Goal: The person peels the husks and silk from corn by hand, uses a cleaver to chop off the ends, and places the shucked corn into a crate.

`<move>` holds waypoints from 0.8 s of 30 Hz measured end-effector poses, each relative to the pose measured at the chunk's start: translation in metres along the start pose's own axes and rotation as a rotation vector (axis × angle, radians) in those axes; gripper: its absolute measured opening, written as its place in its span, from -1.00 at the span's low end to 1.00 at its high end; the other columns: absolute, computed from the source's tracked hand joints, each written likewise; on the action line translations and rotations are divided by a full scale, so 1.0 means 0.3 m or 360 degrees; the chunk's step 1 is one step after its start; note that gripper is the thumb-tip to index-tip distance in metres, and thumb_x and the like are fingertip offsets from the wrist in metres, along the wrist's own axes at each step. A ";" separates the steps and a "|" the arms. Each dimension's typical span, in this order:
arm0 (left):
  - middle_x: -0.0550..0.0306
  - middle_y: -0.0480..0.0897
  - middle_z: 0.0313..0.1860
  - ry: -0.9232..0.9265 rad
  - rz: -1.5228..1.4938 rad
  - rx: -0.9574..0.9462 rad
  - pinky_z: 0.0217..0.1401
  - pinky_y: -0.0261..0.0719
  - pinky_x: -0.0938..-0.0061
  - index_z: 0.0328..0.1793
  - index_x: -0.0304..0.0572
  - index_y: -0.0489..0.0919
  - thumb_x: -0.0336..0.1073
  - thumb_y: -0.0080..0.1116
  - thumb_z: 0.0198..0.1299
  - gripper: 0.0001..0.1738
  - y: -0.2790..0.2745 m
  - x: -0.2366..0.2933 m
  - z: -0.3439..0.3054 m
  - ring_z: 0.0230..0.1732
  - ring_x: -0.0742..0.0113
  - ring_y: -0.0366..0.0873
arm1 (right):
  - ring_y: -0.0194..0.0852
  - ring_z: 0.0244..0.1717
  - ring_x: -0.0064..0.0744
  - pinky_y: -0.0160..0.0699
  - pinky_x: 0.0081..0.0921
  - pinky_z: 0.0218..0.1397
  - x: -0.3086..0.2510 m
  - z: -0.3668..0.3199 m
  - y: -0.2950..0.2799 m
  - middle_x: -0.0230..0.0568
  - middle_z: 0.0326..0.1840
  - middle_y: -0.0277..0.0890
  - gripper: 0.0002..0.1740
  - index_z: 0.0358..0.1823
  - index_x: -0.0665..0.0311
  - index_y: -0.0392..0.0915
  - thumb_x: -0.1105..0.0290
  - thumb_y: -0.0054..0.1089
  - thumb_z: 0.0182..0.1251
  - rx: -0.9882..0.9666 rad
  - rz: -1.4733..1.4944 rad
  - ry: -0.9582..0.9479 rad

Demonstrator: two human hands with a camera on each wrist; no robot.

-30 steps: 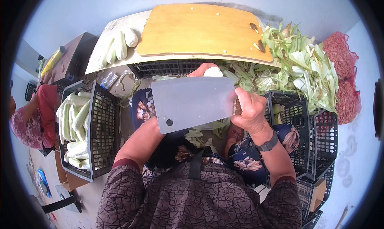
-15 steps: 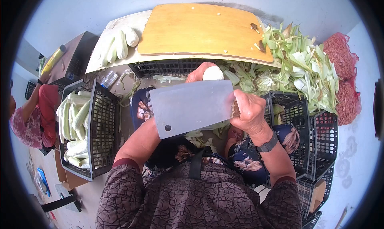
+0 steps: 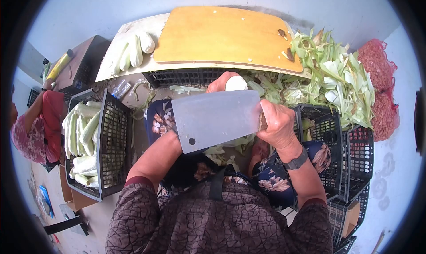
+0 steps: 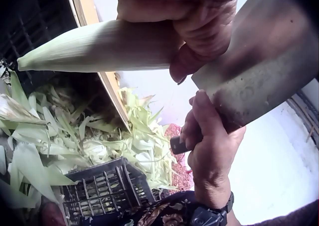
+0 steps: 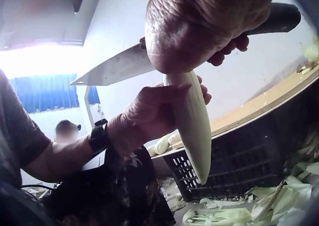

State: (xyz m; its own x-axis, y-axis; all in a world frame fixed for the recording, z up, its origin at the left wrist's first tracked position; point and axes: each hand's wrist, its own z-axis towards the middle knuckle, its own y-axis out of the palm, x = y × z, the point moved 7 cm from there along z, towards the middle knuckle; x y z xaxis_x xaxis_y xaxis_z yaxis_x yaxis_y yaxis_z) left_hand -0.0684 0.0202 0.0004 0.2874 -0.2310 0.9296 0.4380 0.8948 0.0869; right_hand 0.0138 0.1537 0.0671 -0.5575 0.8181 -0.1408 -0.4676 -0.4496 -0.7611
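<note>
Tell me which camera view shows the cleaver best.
The head view: the cleaver shows nearly its whole blade there, including the hole. In the left wrist view, the blade runs out of frame; in the right wrist view, the right hand hides part of it.

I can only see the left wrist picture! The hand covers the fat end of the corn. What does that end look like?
Observer: In the head view it's a pale, round end, showing beside the left hand.
Operator: Cool! Are there more somewhere?
Observer: Yes, a black crate on the person's left holds lots more ears of corn.
Operator: Is anybody else there?
Observer: Yes, another person in pinkish-red clothes is at the far left edge of the head view.
</note>
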 end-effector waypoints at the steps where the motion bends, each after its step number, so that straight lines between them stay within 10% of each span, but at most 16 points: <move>1: 0.19 0.56 -0.31 0.0011 0.0000 0.0002 -0.22 0.50 0.55 -0.14 -0.17 0.49 -0.26 0.25 -0.01 -0.69 -0.019 0.005 -0.003 -0.32 0.48 0.52 | 0.42 -0.65 -0.18 0.36 -0.42 -0.60 0.001 -0.001 0.003 -0.18 -0.67 0.36 -0.57 -0.38 0.36 0.39 0.34 0.39 -0.26 -0.0007 0.0002 0.0012; 24: 0.22 0.50 -0.28 0.0023 -0.0163 -0.0245 -0.18 0.44 0.61 -0.08 -0.19 0.41 -0.17 0.23 0.09 -0.63 0.037 -0.103 0.044 -0.22 0.55 0.43 | 0.40 -0.68 -0.21 0.33 -0.42 -0.62 0.028 -0.008 0.006 -0.18 -0.71 0.33 -0.66 -0.46 0.35 0.38 0.34 0.35 -0.18 0.0041 -0.0048 -0.0041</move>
State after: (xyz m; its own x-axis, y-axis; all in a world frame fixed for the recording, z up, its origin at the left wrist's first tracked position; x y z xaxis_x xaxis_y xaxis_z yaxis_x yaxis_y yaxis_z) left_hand -0.0837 0.0424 -0.0226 0.2465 -0.3243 0.9133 0.5902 0.7977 0.1240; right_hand 0.0101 0.1607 0.0630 -0.5605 0.8220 -0.1013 -0.5019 -0.4344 -0.7479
